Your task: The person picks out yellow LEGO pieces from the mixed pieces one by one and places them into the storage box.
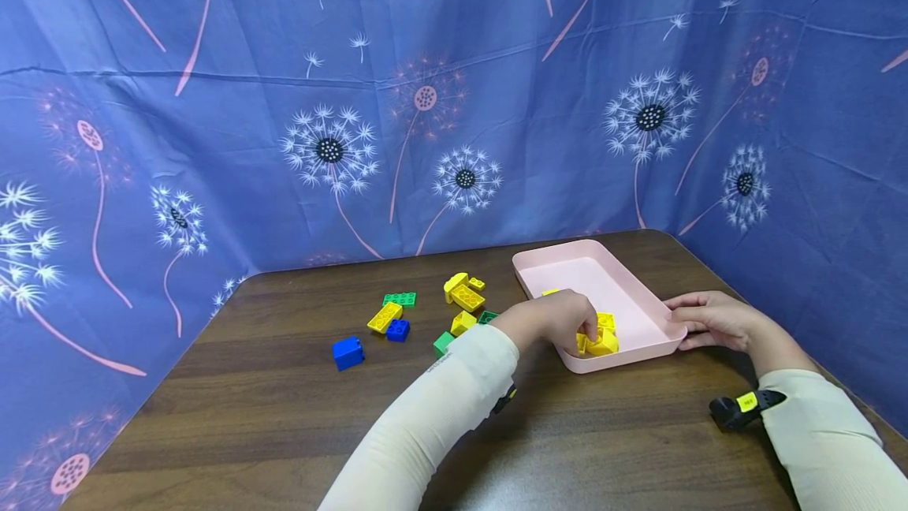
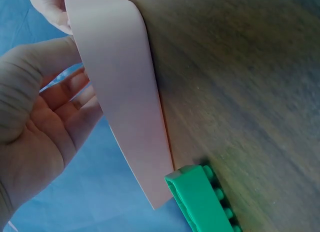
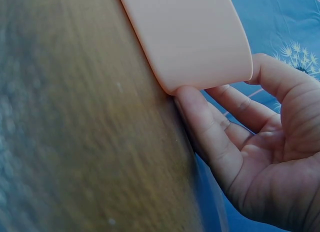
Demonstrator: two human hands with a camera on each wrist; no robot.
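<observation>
A pink tray [image 1: 641, 353] lies on the table at the right, with yellow toy building bricks [image 1: 604, 344] in its near end. My left hand [image 1: 563, 320] reaches over the tray's left wall, fingers bent down among those bricks. From the left wrist, the tray wall [image 2: 115, 87] hides the fingertips of the left hand [image 2: 47, 99], so I cannot tell whether they pinch a brick. At the near right corner, my right hand [image 1: 716, 322] holds the tray from outside. In the right wrist view, the right hand [image 3: 260, 137] has its thumb at the tray's bottom edge and a finger at its rim.
Left of the tray lie loose bricks: yellow ones [image 1: 468, 298], a flat green one [image 1: 400, 300], a green one [image 1: 443, 344] near the left forearm, and blue ones [image 1: 347, 353]. A blue dandelion-patterned cloth [image 1: 397, 38] hangs behind the wooden table [image 1: 284, 416] and along its right side.
</observation>
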